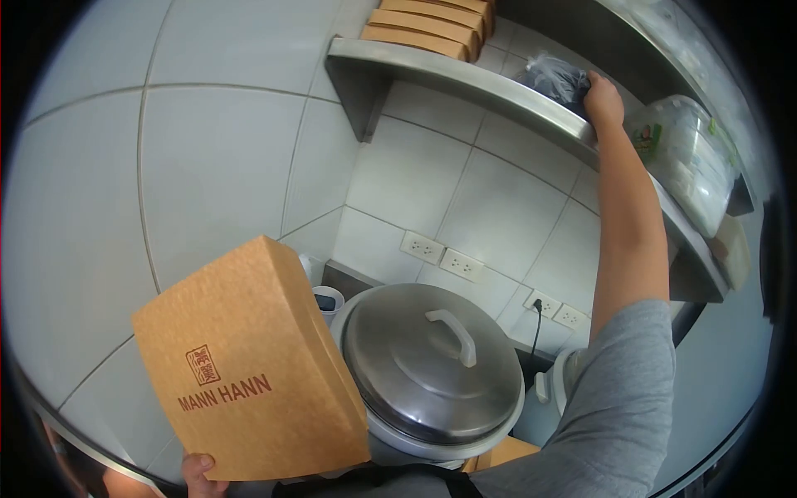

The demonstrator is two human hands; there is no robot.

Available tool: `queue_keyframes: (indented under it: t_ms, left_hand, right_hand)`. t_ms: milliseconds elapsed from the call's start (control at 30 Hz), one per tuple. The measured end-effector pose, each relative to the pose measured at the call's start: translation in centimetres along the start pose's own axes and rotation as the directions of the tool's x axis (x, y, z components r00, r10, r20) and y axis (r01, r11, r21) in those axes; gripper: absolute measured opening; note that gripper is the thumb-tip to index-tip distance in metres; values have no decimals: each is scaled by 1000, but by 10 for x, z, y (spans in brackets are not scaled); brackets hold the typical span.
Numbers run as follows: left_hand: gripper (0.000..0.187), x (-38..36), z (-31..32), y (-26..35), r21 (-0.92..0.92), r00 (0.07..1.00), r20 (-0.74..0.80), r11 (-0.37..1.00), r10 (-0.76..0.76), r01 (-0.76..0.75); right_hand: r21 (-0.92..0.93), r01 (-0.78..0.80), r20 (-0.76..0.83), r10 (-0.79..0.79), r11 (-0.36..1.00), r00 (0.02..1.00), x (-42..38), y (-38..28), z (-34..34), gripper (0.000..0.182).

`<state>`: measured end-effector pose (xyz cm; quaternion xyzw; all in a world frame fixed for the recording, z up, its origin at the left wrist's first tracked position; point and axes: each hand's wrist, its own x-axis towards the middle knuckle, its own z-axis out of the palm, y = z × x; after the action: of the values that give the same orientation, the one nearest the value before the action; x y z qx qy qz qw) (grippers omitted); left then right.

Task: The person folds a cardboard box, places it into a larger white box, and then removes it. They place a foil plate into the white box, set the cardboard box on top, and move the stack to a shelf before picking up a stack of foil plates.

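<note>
My left hand (202, 475) grips the lower edge of a brown paper takeout box (241, 357); only the thumb and part of the fingers show. The box is tilted and bears a red-brown "MANN HANN" print on its front. High at the right, my right arm stretches up to the metal shelf (465, 79). There my right hand (604, 101) is closed at the side of a clear plastic bag (558, 81) with something dark inside. The fingertips are hidden behind the hand and bag, and I cannot make out the contents.
Below the shelf sits a large rice cooker (432, 365) with a metal lid. Brown boxes (427, 29) are stacked on the shelf's left. A clear plastic container (685, 158) stands right of my arm. Wall outlets (440, 256) and a plugged-in cord (538, 319) are behind. A white cup (330, 303) stands left.
</note>
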<state>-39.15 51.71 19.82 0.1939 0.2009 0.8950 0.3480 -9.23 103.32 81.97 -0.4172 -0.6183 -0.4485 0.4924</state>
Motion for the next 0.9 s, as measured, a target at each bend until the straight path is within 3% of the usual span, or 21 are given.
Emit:
queue_keyframes:
  t_ms: [133,233,367,467,567,600,633,667,700,800,867,900]
  left_hand:
    - [68,-19,46,5,88,995,74,994,65,-71]
    - [68,-30,54,10,174,994,108,984,10,-28]
    - [71,-21,101,10,321,996,0,944,86,-82]
    - [69,11,134,19,286,993,-36,954,109,-94]
    - [66,61,183,39,236,992,89,965,95,-113]
    - [50,83,204,45,212,973,190,962,134,-174]
    - [49,101,236,51,199,963,225,960,150,-196]
    - [49,115,275,55,218,942,293,948,163,-232]
    - [51,130,306,57,200,939,305,953,158,-225]
    - [52,168,382,58,177,844,529,962,84,-207]
    - [52,167,422,50,187,772,635,970,-1,-153]
    - [52,167,440,42,190,744,669,965,9,-183]
  right_hand:
    - [-138,38,62,-30,990,998,-9,57,-18,32]
    - [-193,1,127,23,981,992,-17,73,-39,32]
    - [-287,-44,95,74,957,993,-22,83,-40,29]
    - [-365,-38,239,134,930,962,-5,85,-34,32]
    - [-383,30,-19,-40,923,999,-20,53,-79,39]
    - [-300,96,-53,-118,949,992,-39,24,-117,52]
    - [-59,244,-218,-251,968,943,-54,5,-135,62]
    - [177,456,-357,-375,872,856,-75,-13,-152,67]
    - [446,676,-445,-510,586,736,-106,-34,-184,74]
    - [282,825,-408,-717,489,565,-172,-68,-226,86]
    - [133,833,-385,-746,537,543,-182,-71,-212,92]
    - [17,794,-519,-674,607,526,-172,-72,-193,95]
